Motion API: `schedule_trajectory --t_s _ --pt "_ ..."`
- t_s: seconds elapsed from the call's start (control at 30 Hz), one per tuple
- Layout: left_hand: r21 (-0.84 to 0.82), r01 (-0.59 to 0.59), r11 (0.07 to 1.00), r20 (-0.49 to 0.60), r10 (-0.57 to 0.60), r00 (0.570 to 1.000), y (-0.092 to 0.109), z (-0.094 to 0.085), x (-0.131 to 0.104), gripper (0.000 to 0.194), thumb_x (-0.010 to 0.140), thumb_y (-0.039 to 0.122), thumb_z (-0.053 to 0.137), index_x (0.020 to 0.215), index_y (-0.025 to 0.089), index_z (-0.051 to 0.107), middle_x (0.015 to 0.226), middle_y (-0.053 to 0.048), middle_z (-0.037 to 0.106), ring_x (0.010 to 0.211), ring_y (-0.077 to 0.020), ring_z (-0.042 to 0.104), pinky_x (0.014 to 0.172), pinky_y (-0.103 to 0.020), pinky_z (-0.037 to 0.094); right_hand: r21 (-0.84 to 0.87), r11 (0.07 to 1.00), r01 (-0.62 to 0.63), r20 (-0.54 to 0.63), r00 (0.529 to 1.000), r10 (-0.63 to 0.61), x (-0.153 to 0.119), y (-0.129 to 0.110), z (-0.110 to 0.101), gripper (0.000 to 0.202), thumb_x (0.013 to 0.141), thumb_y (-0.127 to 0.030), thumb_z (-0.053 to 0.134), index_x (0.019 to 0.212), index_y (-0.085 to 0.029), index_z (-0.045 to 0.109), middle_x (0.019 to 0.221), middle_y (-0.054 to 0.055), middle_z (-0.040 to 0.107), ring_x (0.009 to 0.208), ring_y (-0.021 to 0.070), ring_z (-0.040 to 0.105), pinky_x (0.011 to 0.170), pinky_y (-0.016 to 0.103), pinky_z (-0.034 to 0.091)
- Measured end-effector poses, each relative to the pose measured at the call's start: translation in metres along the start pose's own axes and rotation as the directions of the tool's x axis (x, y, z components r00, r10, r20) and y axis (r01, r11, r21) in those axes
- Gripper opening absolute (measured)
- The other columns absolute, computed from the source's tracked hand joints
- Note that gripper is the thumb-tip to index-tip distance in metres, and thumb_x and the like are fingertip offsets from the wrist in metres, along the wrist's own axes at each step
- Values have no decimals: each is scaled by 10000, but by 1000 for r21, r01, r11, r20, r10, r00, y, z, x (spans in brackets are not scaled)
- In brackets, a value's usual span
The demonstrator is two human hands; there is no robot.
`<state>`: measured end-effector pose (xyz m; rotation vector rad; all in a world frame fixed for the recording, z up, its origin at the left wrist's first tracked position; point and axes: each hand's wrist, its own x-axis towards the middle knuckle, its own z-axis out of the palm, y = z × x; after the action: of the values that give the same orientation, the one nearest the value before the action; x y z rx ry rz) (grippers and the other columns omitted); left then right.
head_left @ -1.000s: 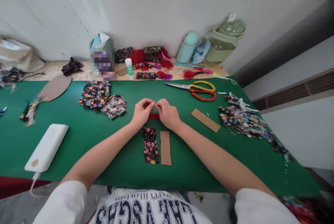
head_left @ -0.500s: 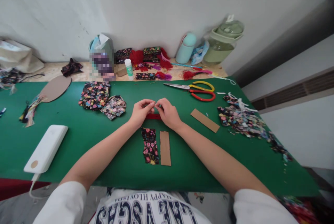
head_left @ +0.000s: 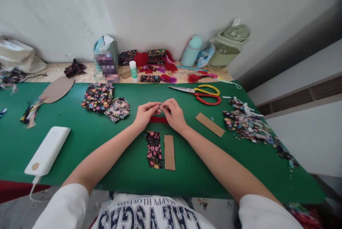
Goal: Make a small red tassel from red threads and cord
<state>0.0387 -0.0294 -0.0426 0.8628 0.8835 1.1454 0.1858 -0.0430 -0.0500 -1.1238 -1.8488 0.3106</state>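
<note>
Both hands are held close together above the green table mat (head_left: 192, 179). My left hand (head_left: 146, 115) is closed, its thumb and fingers pinched at the tip. My right hand (head_left: 172, 113) pinches right beside it, fingertips almost touching the left ones. Whatever is between the fingertips is too small to make out. A bundle of red thread (head_left: 159, 119) lies crosswise under the hands, its ends hidden behind them. Nearer to me lie a strip of black floral fabric (head_left: 154, 150) and, to its right, a narrow cardboard strip (head_left: 169, 152).
Right of the hands are yellow-and-red-handled scissors (head_left: 207, 94), another cardboard strip (head_left: 210, 124) and a heap of fabric scraps (head_left: 248, 125). Floral fabric (head_left: 98, 97) and a white power bank (head_left: 48, 150) lie left. Behind stand a glue stick (head_left: 133, 71) and bottles (head_left: 191, 51).
My right hand's fingers have lifted and shifted slightly, with a little more gap from the left fingertips. The whole view has moved slightly. Objects on the mat stay put.
</note>
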Motion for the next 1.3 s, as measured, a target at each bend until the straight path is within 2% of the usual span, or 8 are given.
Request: schedule_trajectory --t_s 0.13,0.33,0.67,0.87,1.03,1.13,1.3 --pt "14 -23 1000 41 22 999 1 -1 -2 291 588 341 819 801 154 755 683 -21 683 630 -121 632 703 -302 555 90 994 -53 27 998 51 0 0 -1 84 915 -231 492 844 -227 536 873 42 551 747 165 552 648 295 465" --pt "66 -61 996 52 58 997 5 -2 -3 246 596 308 808 797 172 765 721 -17 680 642 -121 632 685 -289 546 132 989 -61 36 998 57 0 1 -1 80 915 -209 480 842 -227 508 861 34 539 742 162 534 656 301 452" --pt "229 -138 964 57 128 990 11 -1 -3 172 623 265 761 771 178 765 681 -9 663 583 -106 595 611 -253 497 122 991 -46 34 999 42 -1 0 -1 84 913 -229 487 832 -224 512 846 33 541 728 159 533 637 294 444" --pt "320 -189 928 37 187 982 10 -1 -3 139 619 229 730 743 176 766 596 7 625 529 -86 517 520 -217 400 85 996 -14 27 1000 12 -3 1 -1 86 915 -236 482 842 -230 526 853 42 554 733 166 549 637 294 457" --pt "376 -214 902 24 221 975 9 0 -4 129 626 234 725 735 177 765 618 -4 643 542 -91 513 520 -220 390 40 999 -24 36 999 22 -4 1 0 78 902 -222 485 836 -235 524 855 46 560 745 174 553 635 296 458" --pt "361 -217 907 42 216 975 9 0 -4 140 646 251 732 763 182 768 627 -1 631 559 -96 536 550 -229 424 59 997 -50 16 999 49 -3 -1 0 82 907 -230 483 827 -234 503 841 38 549 725 166 538 622 291 447" --pt "208 -203 957 104 185 977 8 -2 -3 181 670 308 751 820 209 774 680 10 603 594 -93 579 628 -244 478 138 986 -89 -19 996 92 -1 -6 -1 116 919 -241 468 804 -227 476 800 18 517 661 149 491 620 295 429"
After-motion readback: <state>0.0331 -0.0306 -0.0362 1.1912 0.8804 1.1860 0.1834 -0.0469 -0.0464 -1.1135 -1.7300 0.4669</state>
